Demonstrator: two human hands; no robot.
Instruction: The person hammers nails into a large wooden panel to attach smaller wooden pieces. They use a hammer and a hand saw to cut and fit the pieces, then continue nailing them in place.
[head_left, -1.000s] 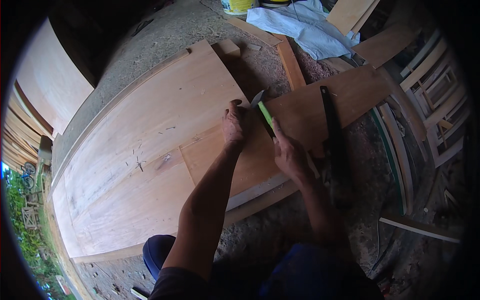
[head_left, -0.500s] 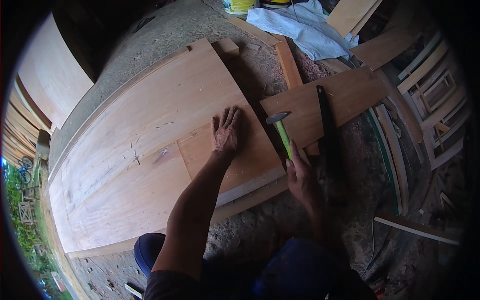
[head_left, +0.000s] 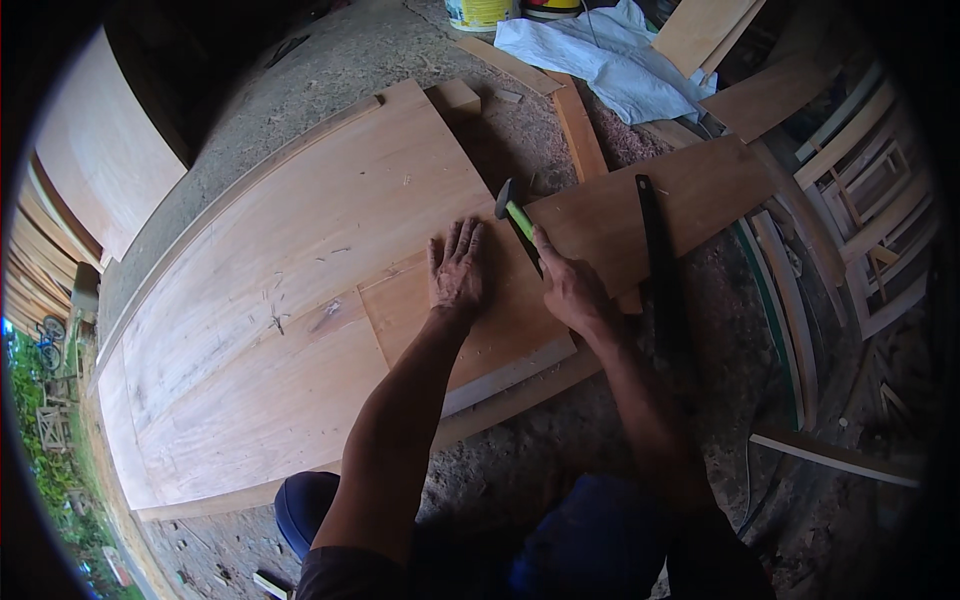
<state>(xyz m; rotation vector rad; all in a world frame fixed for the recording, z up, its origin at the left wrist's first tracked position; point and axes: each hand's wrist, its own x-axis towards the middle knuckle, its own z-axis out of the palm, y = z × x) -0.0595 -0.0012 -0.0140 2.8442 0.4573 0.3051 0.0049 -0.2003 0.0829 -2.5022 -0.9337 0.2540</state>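
Observation:
My left hand (head_left: 457, 268) lies flat on the large plywood panel (head_left: 270, 250), fingers outstretched over a smaller sheet set into its near right part. My right hand (head_left: 575, 290) is closed around the green handle of a hammer (head_left: 518, 216). The hammer's grey head is at the panel's right edge, just right of my left fingertips; whether it touches the wood I cannot tell. A little heap of nails (head_left: 277, 318) and several scattered ones rest on the panel, left of my left arm.
Right of the panel, a hand saw (head_left: 660, 260) lies across a brown board (head_left: 700, 190). Wooden frames (head_left: 885, 210) lean at the far right. A white sack (head_left: 610, 65) and a yellow bucket (head_left: 483, 12) are at the back. Another plywood sheet (head_left: 105, 140) stands at the left.
My right hand has brought the hammer leftward and up, from over the brown board to the panel's right edge. My left hand stays nearly in place on the wood.

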